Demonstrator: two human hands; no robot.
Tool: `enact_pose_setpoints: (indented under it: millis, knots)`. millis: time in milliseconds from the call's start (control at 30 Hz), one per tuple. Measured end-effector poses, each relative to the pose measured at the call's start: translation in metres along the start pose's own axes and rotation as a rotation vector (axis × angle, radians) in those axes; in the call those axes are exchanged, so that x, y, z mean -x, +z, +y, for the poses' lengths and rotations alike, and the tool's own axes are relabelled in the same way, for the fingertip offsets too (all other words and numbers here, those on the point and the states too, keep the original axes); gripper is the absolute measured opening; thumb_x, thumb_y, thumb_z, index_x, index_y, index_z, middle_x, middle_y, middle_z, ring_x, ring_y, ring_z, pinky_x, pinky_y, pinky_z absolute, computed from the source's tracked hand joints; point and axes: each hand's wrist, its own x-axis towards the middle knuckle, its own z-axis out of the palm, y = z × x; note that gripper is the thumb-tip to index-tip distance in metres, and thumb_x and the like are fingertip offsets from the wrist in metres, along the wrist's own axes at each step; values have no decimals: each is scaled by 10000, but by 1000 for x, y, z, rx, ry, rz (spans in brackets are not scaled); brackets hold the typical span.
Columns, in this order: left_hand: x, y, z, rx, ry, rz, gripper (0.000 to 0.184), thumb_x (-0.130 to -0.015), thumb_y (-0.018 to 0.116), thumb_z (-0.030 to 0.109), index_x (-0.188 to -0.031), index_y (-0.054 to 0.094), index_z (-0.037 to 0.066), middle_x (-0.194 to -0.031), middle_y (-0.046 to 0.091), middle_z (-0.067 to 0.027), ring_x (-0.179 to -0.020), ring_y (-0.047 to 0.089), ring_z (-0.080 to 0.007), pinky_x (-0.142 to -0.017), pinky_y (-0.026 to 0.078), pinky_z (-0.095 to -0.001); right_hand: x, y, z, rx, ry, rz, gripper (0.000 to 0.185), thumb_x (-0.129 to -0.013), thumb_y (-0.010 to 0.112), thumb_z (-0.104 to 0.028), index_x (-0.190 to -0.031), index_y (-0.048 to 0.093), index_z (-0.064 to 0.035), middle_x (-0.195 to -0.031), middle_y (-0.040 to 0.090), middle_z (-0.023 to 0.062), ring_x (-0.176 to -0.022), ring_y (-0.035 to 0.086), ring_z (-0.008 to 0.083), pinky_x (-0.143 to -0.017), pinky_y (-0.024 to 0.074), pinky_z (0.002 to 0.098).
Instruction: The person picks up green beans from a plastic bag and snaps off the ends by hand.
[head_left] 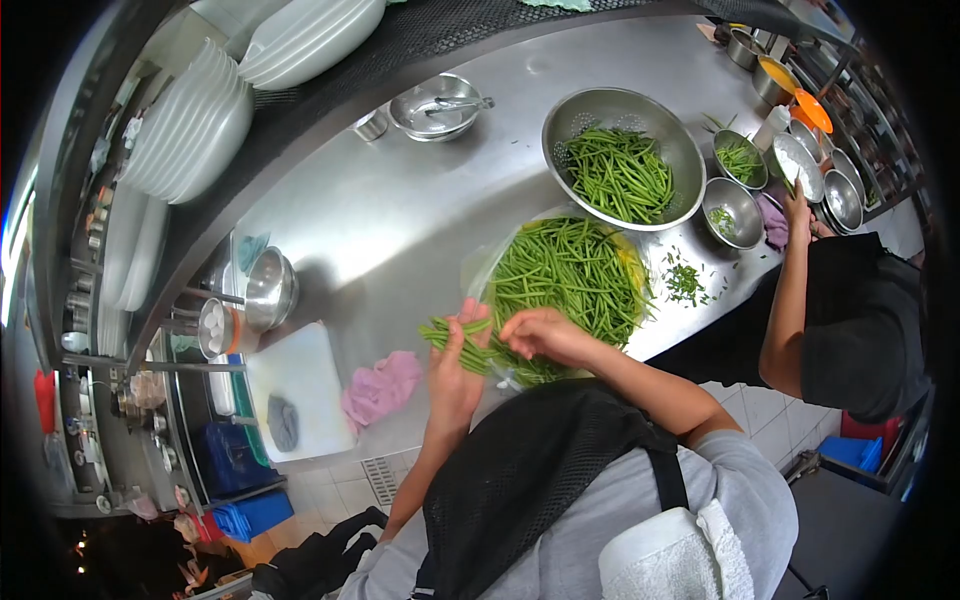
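My left hand (456,370) is closed around a small bunch of green beans (438,333), with the thumb lying across them. Close to its right side is my right hand (548,335), its fingers curled and pinched towards the bunch; whatever is between those fingertips is too small to make out. Just beyond both hands, a large heap of green beans (565,270) lies on a plastic bag on the steel table. Behind the heap stands a metal colander (688,150) that holds more trimmed-looking green beans (618,175).
A co-worker's hand (797,212) is at the right among metal bowls (738,232). Chopped green pieces (685,284) are scattered nearby. At the left are a pink cloth (382,388) and a white cutting board (295,365). A bowl with tongs (435,105) stands at the back; plates (195,125) fill the shelf.
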Motion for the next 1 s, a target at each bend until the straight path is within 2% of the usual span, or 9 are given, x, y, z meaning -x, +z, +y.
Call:
enact_pose_setpoints:
  millis: [67,133,267,367,467,767,900,967,1000]
  knots:
    - [0,-2,-3,-111,26,2,156,-1074,539,161,-1187,540,54,-1520,463,-237,-1410,459,-362,-1185,382,-533,1,11,3,-8,21,-39,234,-1021,535,-158,-1071,709,-9,-838,672,21,-682,578,77,-649,473,219]
    - [-1,-3,-5,-156,43,-5,145,-1068,551,146,-1178,547,51,-1509,483,-230,-1399,475,-353,-1167,404,-515,-1,16,5,246,11,-104,249,-1041,581,-245,-1066,715,-37,-841,666,-6,-678,559,68,-645,459,219]
    - [1,0,-7,-287,87,4,146,-1045,589,92,-1173,549,34,-1448,558,-226,-1338,549,-325,-1102,465,-449,-2,18,2,430,-30,-123,238,-1014,644,-251,-1003,717,-24,-861,675,-15,-733,568,57,-683,462,231]
    - [2,0,-10,-395,106,1,163,-1025,614,60,-1164,540,16,-1414,587,-230,-1297,587,-318,-1079,476,-419,-3,17,11,485,-167,-121,215,-994,637,-200,-988,711,2,-857,684,4,-779,594,72,-728,482,246]
    - [5,5,-9,-438,112,-27,181,-1014,631,52,-1159,535,2,-1388,605,-233,-1292,594,-317,-1074,479,-415,3,19,3,572,-152,-134,195,-981,617,-157,-1003,712,11,-852,690,18,-806,613,90,-761,498,261]
    - [7,8,-9,-481,102,-59,188,-1018,626,58,-1171,547,-16,-1375,611,-239,-1272,613,-306,-1071,493,-414,3,12,3,792,-251,-83,180,-915,641,-146,-975,723,2,-777,689,19,-697,583,107,-658,488,292]
    - [7,7,-9,-510,101,-85,196,-1022,622,70,-1181,556,-23,-1381,609,-241,-1280,606,-310,-1098,471,-418,5,14,7,815,-299,64,187,-918,638,-146,-966,733,9,-753,688,26,-654,559,95,-610,461,279]
    - [7,5,-11,-526,167,-95,159,-1017,630,71,-1149,555,20,-1419,579,-246,-1318,572,-346,-1116,449,-469,-1,12,15,394,-98,121,180,-935,624,-139,-946,731,5,-758,675,21,-634,542,81,-584,439,258]
    - [8,3,-13,-526,167,-95,159,-1017,630,71,-1149,555,20,-1419,579,-246,-1318,572,-346,-1116,449,-469,-3,12,16,394,-98,121,180,-935,624,-139,-946,731,5,-758,675,21,-634,542,81,-584,439,258]
